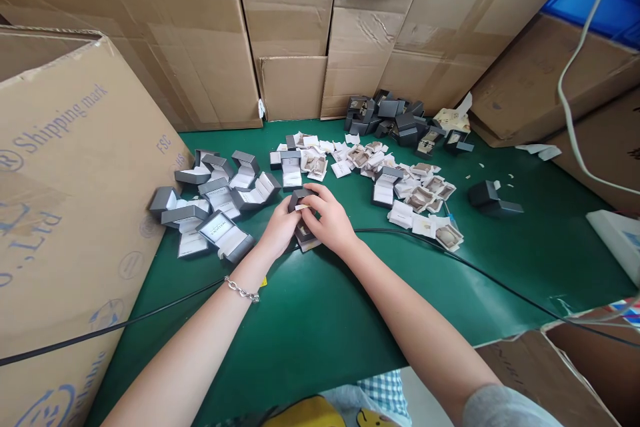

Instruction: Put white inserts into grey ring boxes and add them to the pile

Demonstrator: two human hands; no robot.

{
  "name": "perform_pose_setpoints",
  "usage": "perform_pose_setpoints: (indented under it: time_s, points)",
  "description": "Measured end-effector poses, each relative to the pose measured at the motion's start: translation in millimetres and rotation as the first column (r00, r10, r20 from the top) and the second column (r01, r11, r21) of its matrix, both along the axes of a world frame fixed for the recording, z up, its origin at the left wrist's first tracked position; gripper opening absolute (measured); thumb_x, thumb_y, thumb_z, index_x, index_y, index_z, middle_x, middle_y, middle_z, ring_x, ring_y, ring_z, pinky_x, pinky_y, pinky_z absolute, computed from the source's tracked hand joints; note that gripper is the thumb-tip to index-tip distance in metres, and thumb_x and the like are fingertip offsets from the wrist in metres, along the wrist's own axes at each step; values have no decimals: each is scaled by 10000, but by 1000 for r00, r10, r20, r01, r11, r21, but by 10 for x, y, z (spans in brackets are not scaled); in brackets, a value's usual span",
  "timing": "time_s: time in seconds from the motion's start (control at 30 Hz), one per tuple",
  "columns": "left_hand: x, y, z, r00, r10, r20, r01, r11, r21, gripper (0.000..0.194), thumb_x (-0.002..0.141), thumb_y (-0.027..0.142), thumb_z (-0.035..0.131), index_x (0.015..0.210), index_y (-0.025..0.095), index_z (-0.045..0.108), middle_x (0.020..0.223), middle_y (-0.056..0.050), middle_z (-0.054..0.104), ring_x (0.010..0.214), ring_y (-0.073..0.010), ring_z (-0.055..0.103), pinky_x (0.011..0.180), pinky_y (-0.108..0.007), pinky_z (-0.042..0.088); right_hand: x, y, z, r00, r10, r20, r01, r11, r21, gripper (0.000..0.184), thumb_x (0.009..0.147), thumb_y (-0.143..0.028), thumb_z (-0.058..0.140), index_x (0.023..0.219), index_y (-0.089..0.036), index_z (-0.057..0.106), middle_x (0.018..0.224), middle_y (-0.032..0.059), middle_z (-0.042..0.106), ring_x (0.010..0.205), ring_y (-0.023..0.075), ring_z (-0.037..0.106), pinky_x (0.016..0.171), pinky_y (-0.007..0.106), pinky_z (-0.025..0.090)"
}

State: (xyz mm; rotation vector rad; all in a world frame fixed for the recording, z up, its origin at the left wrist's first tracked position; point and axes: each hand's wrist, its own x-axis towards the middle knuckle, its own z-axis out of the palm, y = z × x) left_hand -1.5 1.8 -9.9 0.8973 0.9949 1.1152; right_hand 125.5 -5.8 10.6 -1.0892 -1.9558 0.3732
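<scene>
Near the middle of the table, my left hand and my right hand meet around a small dark grey jewelry box. My left fingers are closed on its left side. The right fingers curl over its top and right, partly hiding it. Just under the hands, a brownish insert piece with a pale edge shows; whether it is joined to the box I cannot tell. Behind the box stands an open grey box with white lining. More open grey boxes lie in a group to the left.
White and beige inserts are scattered behind and to the right. Dark boxes are piled at the back, and one open box lies at right. A black cable crosses the green table. Large cartons wall the back and left.
</scene>
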Motion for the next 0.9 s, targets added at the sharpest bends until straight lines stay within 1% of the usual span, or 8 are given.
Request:
perform_pose_setpoints:
  time_s: [0.13, 0.27, 0.4, 0.5, 0.57, 0.73, 0.8, 0.9]
  points:
    - [-2, -16, 6, 1000, 13, 13, -13, 1000, 8, 325, 624, 193, 620, 948, 177, 625, 841, -17, 642, 774, -175, 596, 631, -234, 436, -12, -9, -4, 1000, 0, 30, -2, 999, 54, 153, 863, -142, 482, 863, -183, 629, 1235, 103, 519, 1049, 225, 567, 859, 334, 514]
    - [13, -42, 67, 997, 63, 52, -62, 998, -7, 330, 550, 162, 601, 880, 162, 614, 763, -9, 621, 723, -175, 586, 622, -249, 441, -26, -27, -21, 997, -11, 73, 3, 994, 108, 175, 856, -128, 491, 896, -193, 649, 1254, 99, 517, 1073, 229, 558, 883, 347, 511]
    - [24, -47, 139, 993, 80, 84, -76, 996, -49, 316, 522, 176, 640, 836, 158, 604, 697, 0, 600, 657, -167, 571, 587, -254, 432, -22, -39, -33, 999, -42, 34, 36, 984, 172, 167, 881, -140, 487, 892, -208, 639, 1211, 82, 555, 1056, 211, 575, 846, 312, 525]
    - [18, -44, 156, 992, 74, 104, -68, 996, -59, 327, 536, 199, 686, 851, 157, 610, 761, -21, 636, 682, -174, 585, 599, -261, 444, -14, -39, -36, 998, -54, -13, 56, 975, 216, 163, 889, -148, 474, 870, -208, 624, 1181, 82, 570, 1033, 211, 585, 834, 311, 528]
    - [10, -42, 150, 992, 68, 107, -62, 996, -62, 342, 550, 209, 698, 878, 158, 617, 808, -35, 653, 724, -188, 601, 627, -272, 458, -11, -37, -36, 998, -65, -13, 66, 977, 204, 162, 885, -148, 469, 862, -211, 617, 1173, 78, 571, 1027, 211, 586, 843, 316, 525]
    - [-11, -27, 122, 996, 42, 83, -34, 995, -95, 352, 558, 187, 670, 905, 154, 627, 792, -34, 650, 735, -197, 606, 643, -286, 468, 0, -28, -44, 994, -109, 18, 107, 987, 119, 127, 864, -169, 492, 853, -219, 608, 1143, 57, 584, 984, 205, 599, 784, 299, 540]
    - [-16, -20, 124, 997, 7, 75, -1, 996, -85, 345, 568, 179, 665, 911, 151, 632, 806, -40, 656, 735, -192, 605, 641, -281, 467, 7, -22, -43, 992, -123, 7, 121, 987, 105, 113, 859, -183, 503, 849, -221, 610, 1134, 51, 592, 975, 205, 604, 773, 296, 546]
    - [-17, -18, 140, 996, -26, 82, 32, 997, -73, 339, 574, 189, 701, 904, 145, 632, 811, -41, 655, 742, -190, 604, 648, -277, 464, 12, -15, -31, 990, -131, -52, 135, 986, 96, 109, 871, -209, 514, 855, -226, 620, 1103, 45, 610, 967, 202, 613, 795, 298, 549]
